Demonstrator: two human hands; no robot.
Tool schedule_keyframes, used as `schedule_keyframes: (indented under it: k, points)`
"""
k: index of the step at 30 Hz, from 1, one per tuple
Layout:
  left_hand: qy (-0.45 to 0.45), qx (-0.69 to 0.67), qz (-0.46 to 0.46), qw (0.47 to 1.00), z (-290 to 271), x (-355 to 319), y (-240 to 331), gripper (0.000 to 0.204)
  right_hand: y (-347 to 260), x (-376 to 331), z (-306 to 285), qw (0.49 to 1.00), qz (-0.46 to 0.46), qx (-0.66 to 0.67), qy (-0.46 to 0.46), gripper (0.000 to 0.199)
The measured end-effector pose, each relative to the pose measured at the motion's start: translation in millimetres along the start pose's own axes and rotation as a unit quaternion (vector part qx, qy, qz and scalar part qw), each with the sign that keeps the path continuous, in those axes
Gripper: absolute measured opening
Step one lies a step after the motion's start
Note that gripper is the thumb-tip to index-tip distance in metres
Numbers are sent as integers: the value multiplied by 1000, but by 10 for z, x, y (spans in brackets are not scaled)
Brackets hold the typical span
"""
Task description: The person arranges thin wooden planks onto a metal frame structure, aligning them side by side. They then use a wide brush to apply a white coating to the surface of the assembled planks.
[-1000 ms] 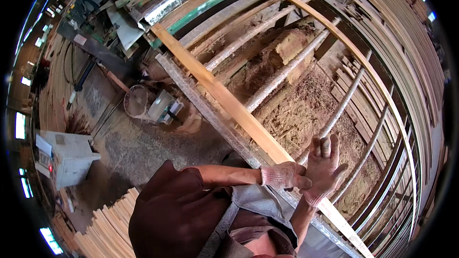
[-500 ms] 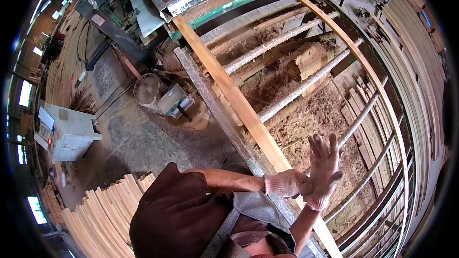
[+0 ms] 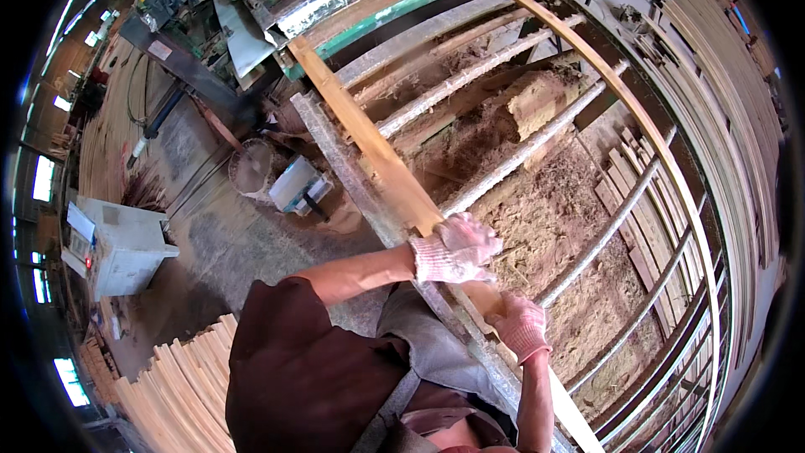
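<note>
The plank (image 3: 360, 132) is covered partway along by the gloved left hand (image 3: 455, 248); nearer the body, it is touched by the gloved right hand (image 3: 519, 326). To the right of the plank, rollers (image 3: 534, 143) are set above sawdust (image 3: 545, 226), with a curved strip (image 3: 648, 120) laid across. Left of the plank, a bucket (image 3: 252, 169), a pale cabinet (image 3: 130, 245) and piled battens (image 3: 180, 386) are seen.

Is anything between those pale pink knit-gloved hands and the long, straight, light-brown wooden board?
Nothing visible, apart from the gloves themselves. The left hand and the right hand are directly over the board; their undersides are hidden, so contact is unclear.
</note>
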State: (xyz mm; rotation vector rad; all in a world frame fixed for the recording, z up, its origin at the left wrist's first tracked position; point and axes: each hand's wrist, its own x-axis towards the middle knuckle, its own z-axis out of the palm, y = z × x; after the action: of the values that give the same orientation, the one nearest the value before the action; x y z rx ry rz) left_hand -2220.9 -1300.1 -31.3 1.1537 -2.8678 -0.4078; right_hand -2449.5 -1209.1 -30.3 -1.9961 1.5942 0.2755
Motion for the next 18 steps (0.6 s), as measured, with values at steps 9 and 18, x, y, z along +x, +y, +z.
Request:
schedule_keyframes:
  k: [9, 18]
  points:
    - [-85, -43, 38, 995, 1, -221, -156, 77, -165, -391, 219, 992, 49, 15, 119, 29]
    - [39, -76, 132, 988, 630, -619, -48, 36, -162, -549, 539, 989, 47, 31, 136, 25]
